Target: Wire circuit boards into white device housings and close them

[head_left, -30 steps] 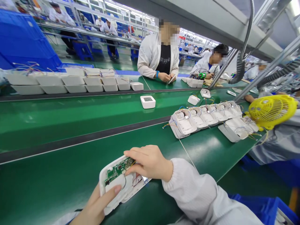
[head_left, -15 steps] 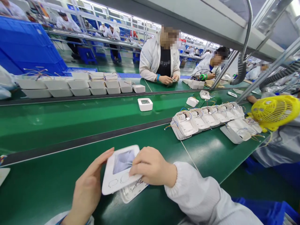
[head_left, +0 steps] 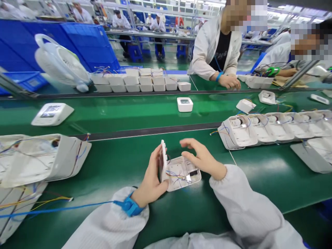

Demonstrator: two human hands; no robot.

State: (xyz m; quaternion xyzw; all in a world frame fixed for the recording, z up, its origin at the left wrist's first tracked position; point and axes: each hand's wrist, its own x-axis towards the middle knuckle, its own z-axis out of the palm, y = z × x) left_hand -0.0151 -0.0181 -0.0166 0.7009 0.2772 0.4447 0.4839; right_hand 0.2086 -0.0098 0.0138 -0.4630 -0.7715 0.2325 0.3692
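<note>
Upright on its edge, a white front cover with a screen window (head_left: 163,162) is held by my left hand (head_left: 153,176), thumb on the near side and fingers behind its outer face. Beside it on the green bench lies an open white back housing (head_left: 181,174), with coloured wires and a small black part inside. My right hand (head_left: 201,157) hovers over the housing's right upper edge, fingers apart, with nothing visible in it. Whether its fingertips touch the housing I cannot tell. A blue wrist strap (head_left: 131,204) with a cord circles my left wrist.
White housings with wires stand in a row at right (head_left: 240,133) and in a stack at left (head_left: 62,157). Beyond the black rail (head_left: 145,131), assembled white units (head_left: 185,104) sit on the green belt. A co-worker (head_left: 218,52) stands across it, near stacked housings (head_left: 132,81).
The view has swung left. The cover has turned from face-up to upright, opening away from the housing. My right hand has come off the cover's screen and its fingers have spread.
</note>
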